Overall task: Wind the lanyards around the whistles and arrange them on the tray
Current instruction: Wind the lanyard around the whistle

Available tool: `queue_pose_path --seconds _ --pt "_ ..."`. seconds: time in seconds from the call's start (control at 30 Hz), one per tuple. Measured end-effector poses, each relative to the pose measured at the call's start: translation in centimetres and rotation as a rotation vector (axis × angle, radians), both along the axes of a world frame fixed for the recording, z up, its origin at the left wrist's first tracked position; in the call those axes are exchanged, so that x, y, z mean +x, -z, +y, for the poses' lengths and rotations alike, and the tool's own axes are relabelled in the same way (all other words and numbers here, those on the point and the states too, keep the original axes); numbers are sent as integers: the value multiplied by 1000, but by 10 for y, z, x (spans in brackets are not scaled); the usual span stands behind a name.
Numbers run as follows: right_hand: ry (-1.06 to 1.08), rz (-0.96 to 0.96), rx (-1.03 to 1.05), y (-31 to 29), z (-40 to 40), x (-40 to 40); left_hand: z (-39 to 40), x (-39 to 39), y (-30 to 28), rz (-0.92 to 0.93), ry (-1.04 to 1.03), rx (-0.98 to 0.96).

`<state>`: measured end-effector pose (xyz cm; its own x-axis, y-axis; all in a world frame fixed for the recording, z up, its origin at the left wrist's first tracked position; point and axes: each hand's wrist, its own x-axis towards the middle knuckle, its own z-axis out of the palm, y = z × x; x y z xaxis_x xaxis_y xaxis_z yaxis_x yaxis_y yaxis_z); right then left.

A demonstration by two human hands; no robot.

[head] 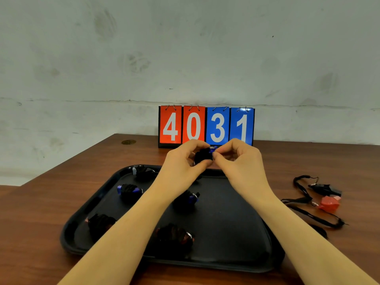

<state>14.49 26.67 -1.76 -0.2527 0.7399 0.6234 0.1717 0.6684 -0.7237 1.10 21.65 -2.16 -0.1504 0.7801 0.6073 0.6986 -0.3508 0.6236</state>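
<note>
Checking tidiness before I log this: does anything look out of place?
Only unfinished work: a red whistle and a black whistle lie off the tray to its right, lanyards loose on the table. Nothing looks spilled or damaged.

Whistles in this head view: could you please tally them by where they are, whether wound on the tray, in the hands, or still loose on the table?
Wound, on the tray: 5
Being wound, held by left hand and right hand: 1
Unwound, on the table right of the tray: 2
Total: 8
</note>
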Motion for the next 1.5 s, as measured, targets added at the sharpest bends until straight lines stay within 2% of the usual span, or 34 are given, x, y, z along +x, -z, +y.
queue_pose_path --seconds 0.23,0.43,0.57,0.63,0.8,1.17,1.3,1.4,1.5 --pt "15 -4 64 2 -1 -1 1 1 1 14 -8 12" --pt "-108 49 -34 1 0 1 1 -4 1 -21 -33 6" --pt "-130 34 -28 3 3 1 0 -5 0 -4 -44 -10" --pt "-118 11 -3 4 5 1 0 -5 1 -1 -38 -15" --pt "-36 -77 257 8 10 2 1 -5 2 -5 -7 -38" --pt "-91 -162 249 9 16 3 8 -6 7 8 100 -72" --pt "-88 -133 263 9 15 3 8 -5 7 -105 167 -115" --pt "-107 -100 282 7 13 1 9 -3 4 -267 185 -87" --pt "-119 -102 296 7 11 0 11 -1 2 -334 169 -69"
